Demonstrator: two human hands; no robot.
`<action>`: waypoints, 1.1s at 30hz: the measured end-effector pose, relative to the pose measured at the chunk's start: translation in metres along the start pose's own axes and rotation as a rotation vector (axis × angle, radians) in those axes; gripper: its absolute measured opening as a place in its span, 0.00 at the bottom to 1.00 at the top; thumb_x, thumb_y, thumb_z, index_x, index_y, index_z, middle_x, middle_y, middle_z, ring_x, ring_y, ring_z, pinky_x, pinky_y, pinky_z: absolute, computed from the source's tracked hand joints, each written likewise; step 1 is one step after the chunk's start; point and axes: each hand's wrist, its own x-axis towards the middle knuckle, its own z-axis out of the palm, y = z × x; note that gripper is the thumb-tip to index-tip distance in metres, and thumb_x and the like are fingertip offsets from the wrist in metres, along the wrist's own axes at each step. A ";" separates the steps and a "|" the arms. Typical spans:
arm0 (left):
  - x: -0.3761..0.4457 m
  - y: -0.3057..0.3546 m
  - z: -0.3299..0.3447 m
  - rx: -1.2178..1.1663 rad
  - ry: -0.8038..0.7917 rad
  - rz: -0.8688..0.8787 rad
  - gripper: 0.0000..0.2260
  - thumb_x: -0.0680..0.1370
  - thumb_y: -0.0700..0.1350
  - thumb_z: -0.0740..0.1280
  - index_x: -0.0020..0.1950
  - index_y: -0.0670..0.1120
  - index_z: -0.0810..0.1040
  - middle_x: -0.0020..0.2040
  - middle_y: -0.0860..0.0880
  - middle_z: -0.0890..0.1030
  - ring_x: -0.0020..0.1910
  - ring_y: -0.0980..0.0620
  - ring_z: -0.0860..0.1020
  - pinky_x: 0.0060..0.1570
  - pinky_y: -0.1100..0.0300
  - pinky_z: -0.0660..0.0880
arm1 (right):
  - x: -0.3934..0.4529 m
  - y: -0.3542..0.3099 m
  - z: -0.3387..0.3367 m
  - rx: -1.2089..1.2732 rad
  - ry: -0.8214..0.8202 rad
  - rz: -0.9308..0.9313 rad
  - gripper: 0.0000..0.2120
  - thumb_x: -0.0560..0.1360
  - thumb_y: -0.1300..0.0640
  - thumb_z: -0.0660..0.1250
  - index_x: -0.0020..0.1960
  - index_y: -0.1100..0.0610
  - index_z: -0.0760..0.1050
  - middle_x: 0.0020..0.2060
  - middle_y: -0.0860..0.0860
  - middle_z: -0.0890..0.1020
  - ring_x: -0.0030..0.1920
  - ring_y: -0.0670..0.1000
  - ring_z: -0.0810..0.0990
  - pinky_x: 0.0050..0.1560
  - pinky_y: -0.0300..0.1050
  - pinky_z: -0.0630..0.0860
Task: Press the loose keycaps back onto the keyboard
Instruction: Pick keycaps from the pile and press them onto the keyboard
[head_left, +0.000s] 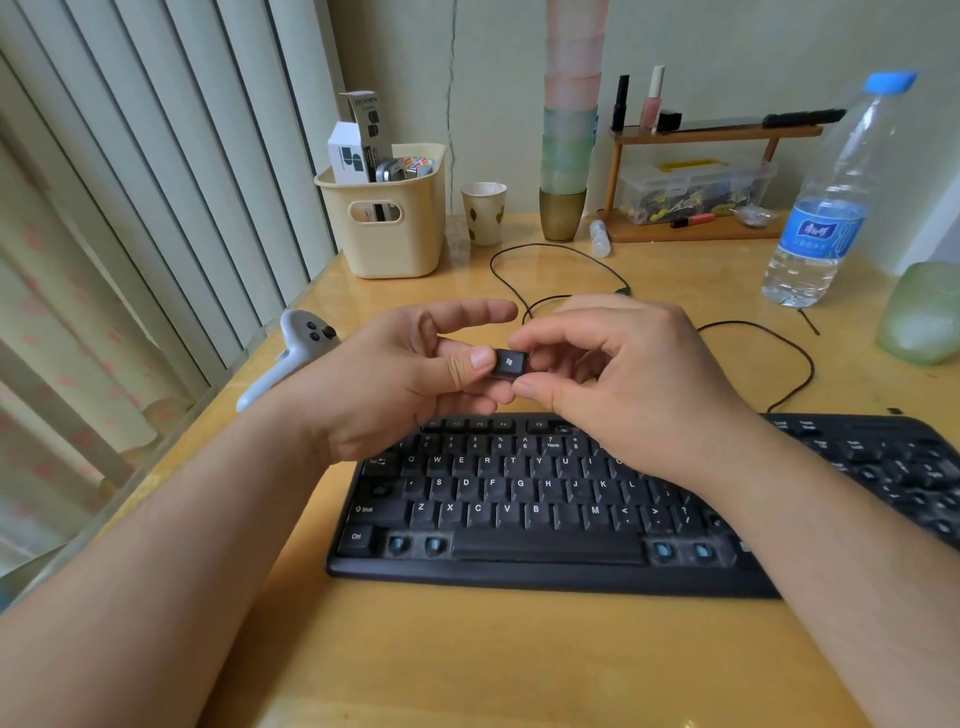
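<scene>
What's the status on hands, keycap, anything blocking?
Left hand and right hand both pinch Windows keycap above keyboard. Bottom-row sockets bare. Nothing blocking.

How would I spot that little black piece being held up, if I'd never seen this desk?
Find the black keyboard on the yellow desk. Just above its top rows, the left hand and the right hand meet, and their fingers pinch the keycap between them. Unlike the lettered keys below, it is loose and shows a white window logo.

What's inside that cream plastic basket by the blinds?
The cream plastic basket holds white printed cartons, a silver metal object and small orange-labelled packets. Its walls hide whatever lies deeper down.
</scene>
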 end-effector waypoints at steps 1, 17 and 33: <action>0.000 0.000 -0.001 0.002 -0.003 -0.001 0.24 0.75 0.39 0.69 0.72 0.45 0.75 0.44 0.40 0.87 0.42 0.49 0.85 0.47 0.58 0.83 | 0.000 0.000 0.000 -0.003 -0.001 -0.005 0.14 0.69 0.56 0.81 0.54 0.50 0.86 0.42 0.45 0.83 0.43 0.47 0.82 0.43 0.34 0.77; -0.005 0.006 -0.006 0.041 -0.085 0.019 0.29 0.73 0.40 0.72 0.74 0.43 0.72 0.41 0.42 0.86 0.43 0.49 0.84 0.46 0.60 0.82 | 0.016 -0.051 -0.010 -0.453 -0.157 -0.034 0.07 0.69 0.48 0.74 0.45 0.49 0.86 0.34 0.43 0.81 0.36 0.44 0.77 0.40 0.48 0.80; 0.007 -0.021 -0.040 0.989 0.395 0.287 0.16 0.84 0.58 0.63 0.68 0.55 0.79 0.51 0.53 0.80 0.51 0.53 0.77 0.51 0.59 0.71 | 0.009 -0.116 0.047 -0.470 -0.771 0.222 0.08 0.73 0.45 0.76 0.50 0.46 0.84 0.38 0.39 0.81 0.41 0.40 0.80 0.46 0.47 0.83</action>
